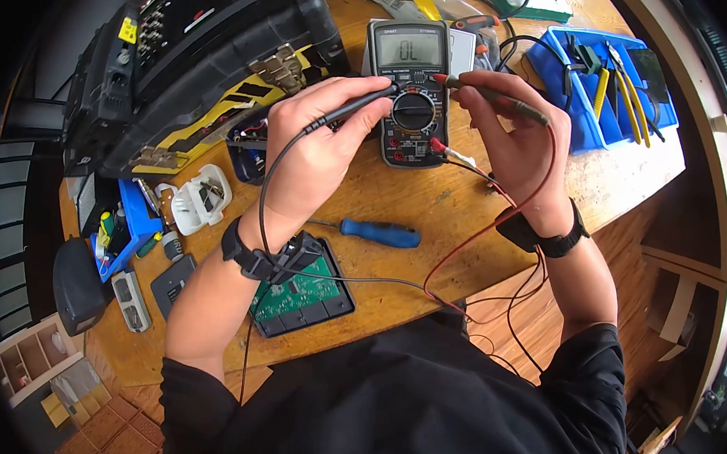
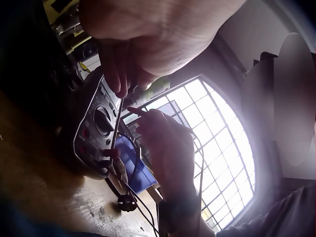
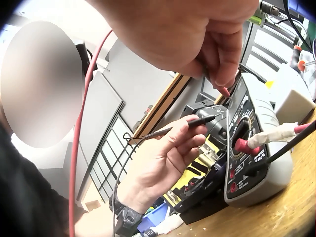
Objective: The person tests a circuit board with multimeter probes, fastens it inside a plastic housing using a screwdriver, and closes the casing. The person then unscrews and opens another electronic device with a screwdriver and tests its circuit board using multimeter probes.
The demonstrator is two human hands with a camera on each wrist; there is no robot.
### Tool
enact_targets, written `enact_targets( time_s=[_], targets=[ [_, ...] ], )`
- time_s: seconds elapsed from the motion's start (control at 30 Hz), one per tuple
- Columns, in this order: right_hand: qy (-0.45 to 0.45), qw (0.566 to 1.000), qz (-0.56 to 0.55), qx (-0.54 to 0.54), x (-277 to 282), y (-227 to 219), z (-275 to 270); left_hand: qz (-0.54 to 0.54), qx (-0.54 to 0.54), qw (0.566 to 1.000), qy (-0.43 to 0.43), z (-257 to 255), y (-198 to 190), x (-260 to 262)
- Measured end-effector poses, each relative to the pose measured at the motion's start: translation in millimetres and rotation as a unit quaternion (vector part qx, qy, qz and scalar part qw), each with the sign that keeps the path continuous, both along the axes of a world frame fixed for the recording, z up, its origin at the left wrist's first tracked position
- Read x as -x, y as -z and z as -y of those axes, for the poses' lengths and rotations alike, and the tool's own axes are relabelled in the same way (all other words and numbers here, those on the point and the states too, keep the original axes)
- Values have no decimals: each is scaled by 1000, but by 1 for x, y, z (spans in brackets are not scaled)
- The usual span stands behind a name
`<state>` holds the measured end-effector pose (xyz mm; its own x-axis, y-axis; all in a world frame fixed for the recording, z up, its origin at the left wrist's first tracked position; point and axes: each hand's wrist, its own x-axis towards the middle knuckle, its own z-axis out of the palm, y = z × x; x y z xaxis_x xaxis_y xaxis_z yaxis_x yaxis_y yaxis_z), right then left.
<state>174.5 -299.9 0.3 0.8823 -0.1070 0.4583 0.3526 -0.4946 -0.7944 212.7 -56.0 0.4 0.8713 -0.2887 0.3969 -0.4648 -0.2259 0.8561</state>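
Observation:
A grey and black multimeter (image 1: 413,111) stands on the wooden table, "OL" on its display. Left of its dial, the left hand (image 1: 319,142) pinches a black probe (image 1: 347,109); the right wrist view shows that probe (image 3: 197,122) with its tip near the meter's face. On the other side the right hand (image 1: 520,141) pinches a red-tipped probe (image 1: 501,101), its tip close to the meter's upper buttons. Whether either tip touches the meter, I cannot tell. Black and red leads plug into the meter's lower sockets, one wrapped in white tape.
A blue screwdriver (image 1: 380,233) and a green circuit board (image 1: 303,295) in a dark housing lie nearer the body. At left stands a large black case (image 1: 223,54); at right, a blue bin (image 1: 555,71) with pliers. Leads hang across the table's front edge.

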Motion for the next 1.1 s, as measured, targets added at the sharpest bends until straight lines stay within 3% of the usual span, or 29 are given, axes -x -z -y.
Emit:
enact_targets(
  time_s=[0.23,0.37,0.53,0.77,1.1],
  targets=[
    [-16,998,47,40,-5,9,0,46,-52,998,-2,8,5,-11],
    [-7,999,9,47,-3,9,0,41,-63,997,-2,9,3,-9],
    [-31,992,88,89,-7,7,0,133,-129,983,-2,13,-6,-8],
    [-47,988,102,110,-9,1,-2,205,-212,955,30,16,-23,-18],
    [-80,977,123,156,-10,-1,0,218,-201,955,23,17,-22,-20]
  ],
)
